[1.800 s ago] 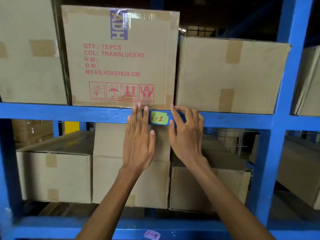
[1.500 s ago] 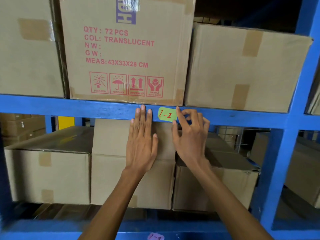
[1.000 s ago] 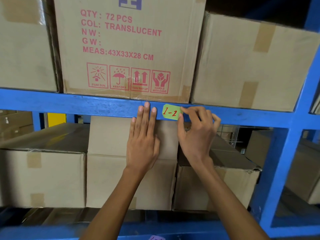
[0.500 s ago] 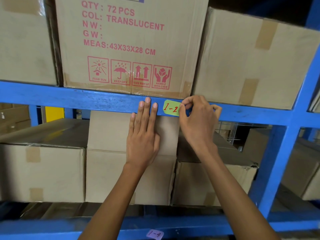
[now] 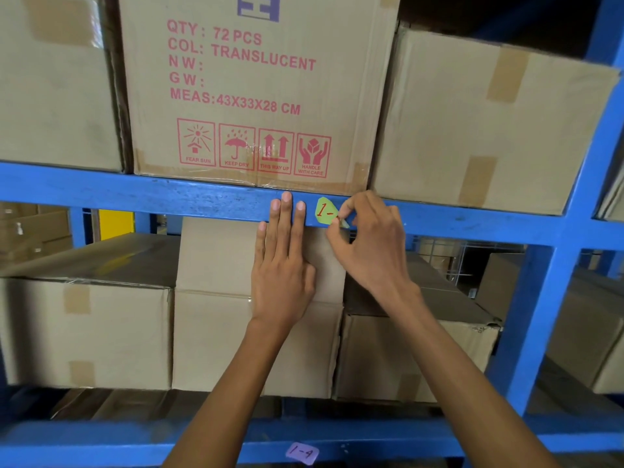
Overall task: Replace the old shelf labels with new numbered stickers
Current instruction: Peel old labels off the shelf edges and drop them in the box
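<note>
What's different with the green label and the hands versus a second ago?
The right hand has pinched the green label's right edge and peeled it leftward off the blue beam, hiding the "2". The left hand stays flat beside it; boxes unmoved.

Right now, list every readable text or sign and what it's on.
Printed box: "QTY : 72 PCS"
"COL: TRANSLUCENT"
"N W :"
"G W :"
"MEAS:43X33X28 CM"
Pictograms: "FEAR SUN", "KEEP DRY", "THIS WAY UP", "HANDLE WITH CARE"
Purple logo at its top: cropped, unreadable.
Green label on upper beam: "1-", rest peeled up under right hand.
Pink label on lower beam: "1-4".
</note>
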A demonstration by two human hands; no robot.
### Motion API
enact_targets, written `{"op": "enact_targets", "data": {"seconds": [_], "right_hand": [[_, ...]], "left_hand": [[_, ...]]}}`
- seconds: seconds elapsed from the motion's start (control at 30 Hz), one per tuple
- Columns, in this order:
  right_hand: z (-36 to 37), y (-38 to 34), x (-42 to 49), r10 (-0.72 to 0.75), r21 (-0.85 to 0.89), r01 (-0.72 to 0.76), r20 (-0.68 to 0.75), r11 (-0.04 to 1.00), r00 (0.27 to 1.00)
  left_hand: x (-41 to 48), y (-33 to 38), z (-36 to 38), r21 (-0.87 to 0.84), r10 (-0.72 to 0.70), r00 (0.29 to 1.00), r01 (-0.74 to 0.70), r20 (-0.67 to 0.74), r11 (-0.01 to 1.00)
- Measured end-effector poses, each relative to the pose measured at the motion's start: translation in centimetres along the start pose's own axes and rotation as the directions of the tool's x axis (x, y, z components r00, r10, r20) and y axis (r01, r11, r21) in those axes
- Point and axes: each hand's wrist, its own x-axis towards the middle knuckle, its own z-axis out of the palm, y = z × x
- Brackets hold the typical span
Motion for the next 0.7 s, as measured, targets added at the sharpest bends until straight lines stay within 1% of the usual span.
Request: {"op": "enact_targets", "data": {"seconds": [0.13,0.27,0.37,0.5,0.6,0.63,0.7], "right_hand": [[0.4,0.2,-0.1,-0.002,0.033,0.003,-0.023,0.999,1.0],[-0.1,0.4,0.2,0.075,0.234,-0.072,-0.005,0.97,0.997],[-1.1,0.9,0.4,0.057,0.295,-0.059,0.016,0.954,0.998],[-4.2,3.2,0.8,0.078,0.307,-0.068,-0.02,0.949,0.997],[-7.0,6.0,1.1,0.103,0.263,-0.094,-0.02,0.96,0.995],[-8.1,7.1,1.0,0.119,0.236,-0.112,-0.018,0.965,0.993],[-9.9,9.4,0.6,0.151,0.188,-0.145,-0.017,0.971,0.988]], "left_hand": [[0.0,0.2,-0.3,-0.002,-0.009,1.0,0.009,0.014,1.0],[0.2,0.8,-0.2,-0.035,-0.035,0.999,0.035,0.009,0.999],[0.3,1.9,0.2,-0.067,-0.093,0.996,0.094,0.006,0.993],[0.7,4.7,1.1,-0.116,-0.137,0.991,0.136,0.004,0.984],[1.4,7.7,1.8,-0.185,-0.221,0.975,0.217,0.002,0.958],[1.7,9.1,2.1,-0.196,-0.223,0.975,0.221,0.015,0.955],[2.2,12.1,3.0,-0.196,-0.177,0.983,0.182,0.041,0.963]]}}
